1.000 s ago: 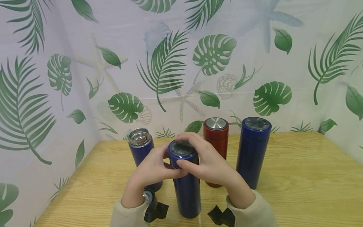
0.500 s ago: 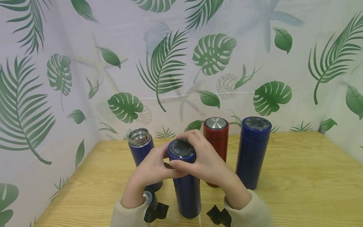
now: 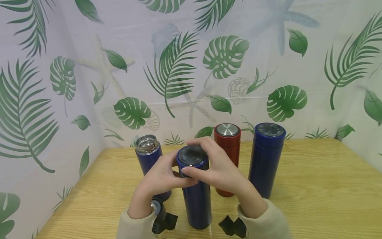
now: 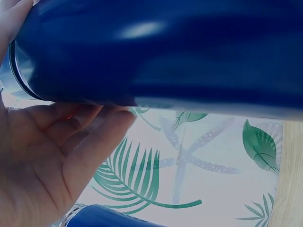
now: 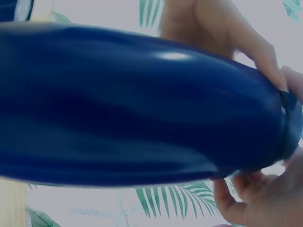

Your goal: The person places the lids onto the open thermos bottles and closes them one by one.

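Observation:
A tall blue thermos flask (image 3: 197, 207) stands upright on the table in front of the person. Its blue-rimmed lid with a glossy black top (image 3: 192, 155) is on the flask. The left hand (image 3: 162, 174) grips the upper body just below the lid, its thumb across the front. The right hand (image 3: 221, 169) holds the lid by its side, thumb in front and fingers behind. In the left wrist view, the left hand's fingers (image 4: 92, 142) lie against the blue wall. The right wrist view shows both hands close to the seam between lid and body (image 5: 142, 104).
Behind on the left stands a lidless blue flask (image 3: 147, 157) with a bare steel mouth. A red flask (image 3: 227, 146) with a silver top and another blue lidded flask (image 3: 266, 162) stand to the right. All are on a wooden table (image 3: 322, 186) before a leaf-printed cloth (image 3: 179, 20).
The right hand has turned slightly clockwise on the lid, then a little back. The mark on the lid's top has shifted leftward. The left hand and flask body stay in place.

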Action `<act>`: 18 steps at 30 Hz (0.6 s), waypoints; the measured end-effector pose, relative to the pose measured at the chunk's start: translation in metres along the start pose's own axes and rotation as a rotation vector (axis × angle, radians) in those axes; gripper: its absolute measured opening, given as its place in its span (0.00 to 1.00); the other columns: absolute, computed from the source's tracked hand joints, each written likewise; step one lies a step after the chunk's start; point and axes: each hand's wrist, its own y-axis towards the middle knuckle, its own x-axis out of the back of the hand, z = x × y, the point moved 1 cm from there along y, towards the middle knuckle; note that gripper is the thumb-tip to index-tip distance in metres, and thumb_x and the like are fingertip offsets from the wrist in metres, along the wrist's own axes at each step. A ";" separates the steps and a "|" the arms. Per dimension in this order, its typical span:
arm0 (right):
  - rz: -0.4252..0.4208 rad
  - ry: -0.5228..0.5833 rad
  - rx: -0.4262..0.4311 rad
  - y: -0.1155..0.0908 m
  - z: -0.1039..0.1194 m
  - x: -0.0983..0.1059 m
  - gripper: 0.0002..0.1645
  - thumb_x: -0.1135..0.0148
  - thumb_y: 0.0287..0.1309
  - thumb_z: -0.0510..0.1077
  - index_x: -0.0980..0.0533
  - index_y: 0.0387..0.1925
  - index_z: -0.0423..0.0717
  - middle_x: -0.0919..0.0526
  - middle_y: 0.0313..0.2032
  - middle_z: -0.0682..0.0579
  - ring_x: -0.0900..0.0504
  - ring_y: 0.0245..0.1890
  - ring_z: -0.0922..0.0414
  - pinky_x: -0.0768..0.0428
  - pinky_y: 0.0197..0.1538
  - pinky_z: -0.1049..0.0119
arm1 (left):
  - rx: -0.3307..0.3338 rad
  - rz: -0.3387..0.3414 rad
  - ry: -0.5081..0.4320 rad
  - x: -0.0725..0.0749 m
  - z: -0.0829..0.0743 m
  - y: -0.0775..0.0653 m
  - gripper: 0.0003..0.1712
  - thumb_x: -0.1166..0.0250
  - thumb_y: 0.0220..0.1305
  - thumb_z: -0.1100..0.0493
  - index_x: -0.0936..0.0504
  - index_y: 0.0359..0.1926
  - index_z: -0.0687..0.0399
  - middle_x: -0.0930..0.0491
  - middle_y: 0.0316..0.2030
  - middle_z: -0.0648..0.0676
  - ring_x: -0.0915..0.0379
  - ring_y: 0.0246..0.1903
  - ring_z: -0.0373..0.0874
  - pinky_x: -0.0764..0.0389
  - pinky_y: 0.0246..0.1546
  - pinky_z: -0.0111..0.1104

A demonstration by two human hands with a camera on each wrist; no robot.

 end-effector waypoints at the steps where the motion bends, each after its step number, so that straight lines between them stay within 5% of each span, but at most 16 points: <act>1: -0.017 -0.014 -0.023 0.000 0.000 -0.002 0.33 0.31 0.42 0.46 0.32 0.51 0.46 0.31 0.45 0.53 0.31 0.43 0.59 0.29 0.44 0.60 | 0.001 0.000 0.000 0.000 0.000 0.000 0.29 0.31 0.45 0.64 0.28 0.51 0.54 0.25 0.44 0.50 0.29 0.44 0.44 0.22 0.34 0.36; 5: -0.037 -0.042 -0.052 0.000 -0.002 -0.005 0.34 0.30 0.40 0.48 0.32 0.51 0.46 0.32 0.44 0.53 0.32 0.42 0.58 0.29 0.42 0.61 | -0.002 0.001 0.002 0.000 0.000 0.000 0.29 0.31 0.46 0.64 0.28 0.52 0.53 0.25 0.44 0.50 0.29 0.44 0.44 0.22 0.34 0.36; 13: 0.113 0.102 0.052 0.000 -0.001 0.003 0.33 0.39 0.49 0.39 0.40 0.57 0.40 0.31 0.51 0.45 0.28 0.45 0.56 0.27 0.46 0.59 | -0.008 0.000 0.007 0.001 0.001 0.000 0.28 0.32 0.46 0.63 0.29 0.52 0.54 0.25 0.43 0.50 0.29 0.44 0.43 0.22 0.33 0.35; 18: 0.063 0.059 0.013 0.000 -0.001 0.002 0.37 0.33 0.45 0.42 0.39 0.57 0.41 0.30 0.51 0.48 0.28 0.47 0.56 0.29 0.48 0.57 | -0.010 0.002 0.014 0.001 0.001 0.000 0.29 0.32 0.46 0.63 0.29 0.52 0.53 0.25 0.43 0.50 0.29 0.45 0.43 0.22 0.33 0.35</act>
